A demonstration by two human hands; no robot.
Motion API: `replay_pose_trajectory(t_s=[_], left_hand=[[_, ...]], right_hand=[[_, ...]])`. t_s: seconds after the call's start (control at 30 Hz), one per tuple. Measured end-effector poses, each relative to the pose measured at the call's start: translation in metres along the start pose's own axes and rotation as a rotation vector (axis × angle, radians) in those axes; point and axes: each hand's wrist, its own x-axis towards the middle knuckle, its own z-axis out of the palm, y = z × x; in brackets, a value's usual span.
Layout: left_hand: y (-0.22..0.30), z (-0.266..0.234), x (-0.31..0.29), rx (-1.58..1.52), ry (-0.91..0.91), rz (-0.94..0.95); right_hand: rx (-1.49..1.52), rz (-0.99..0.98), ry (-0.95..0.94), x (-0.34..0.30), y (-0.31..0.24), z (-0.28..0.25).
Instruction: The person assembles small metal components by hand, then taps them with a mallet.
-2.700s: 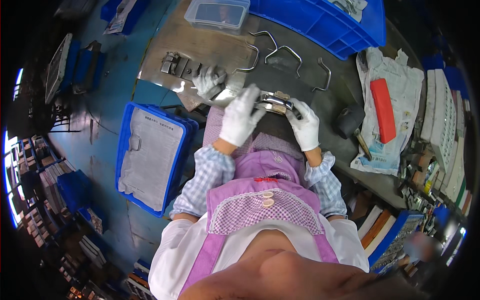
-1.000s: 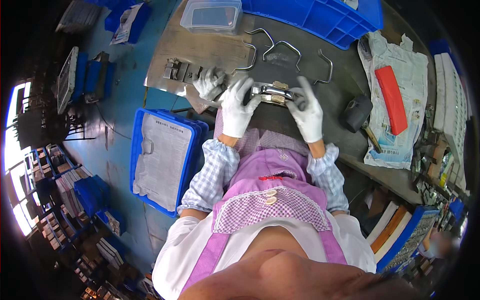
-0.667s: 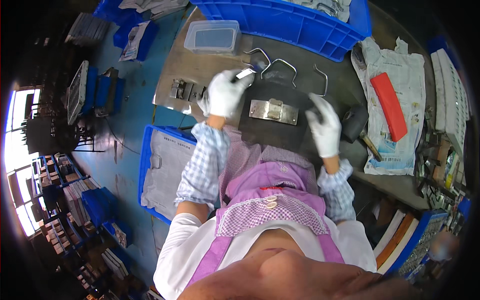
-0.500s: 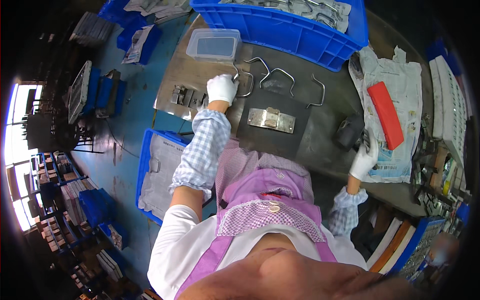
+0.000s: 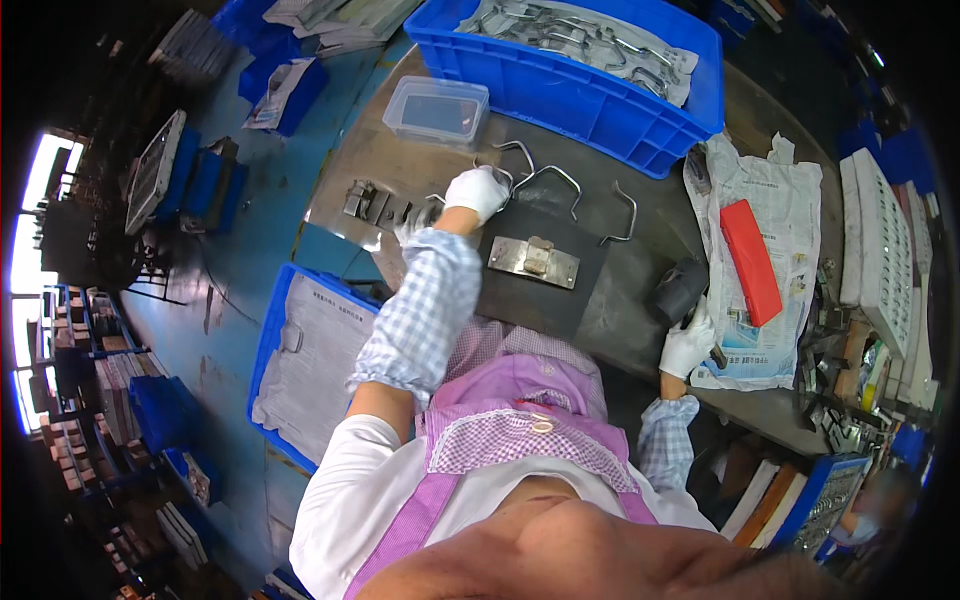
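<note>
My left hand [image 5: 478,193], in a white glove, is closed at the far left of the table over a bent metal rod [image 5: 437,198]; the palm hides much of the rod. Just beyond its fingers lie more bent rods [image 5: 562,177], with another bent rod [image 5: 631,212] farther right. My right hand [image 5: 688,343], also gloved, is closed around the handle of a dark-headed mallet [image 5: 680,289] resting at the table's right. Between the hands, a metal plate with a raised block [image 5: 535,261] sits on a dark mat [image 5: 540,308].
A clear plastic box [image 5: 436,112] and a blue crate [image 5: 560,100] of bent rods stand at the back. A red case [image 5: 750,262] lies on newspaper [image 5: 800,230] at right. Small metal fixtures [image 5: 370,202] are at left. A paper-lined blue bin [image 5: 315,350] is below the table's left edge.
My left hand has shifted right and slightly nearer. My right hand has gone from loosely open beside the mallet to closed around its handle. The whole view has turned a little.
</note>
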Motion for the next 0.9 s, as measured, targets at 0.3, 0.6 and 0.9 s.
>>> replay_pose_trajectory(t_s=[0.3, 0.6, 0.9], left_hand=[[0.017, -0.001, -0.014, 0.057, -0.063, 0.111], [-0.025, -0.048, -0.045, -0.138, -0.092, 0.109], [-0.022, 0.065, -0.178, -0.238, 0.07, 0.473]], right_hand=[[-0.229, -0.079, -0.14, 0.01, 0.02, 0.005], [0.121, 0.013, -0.032, -0.048, -0.019, -0.014], [1.362, 0.728, -0.906, 0.067, -0.13, -0.13]])
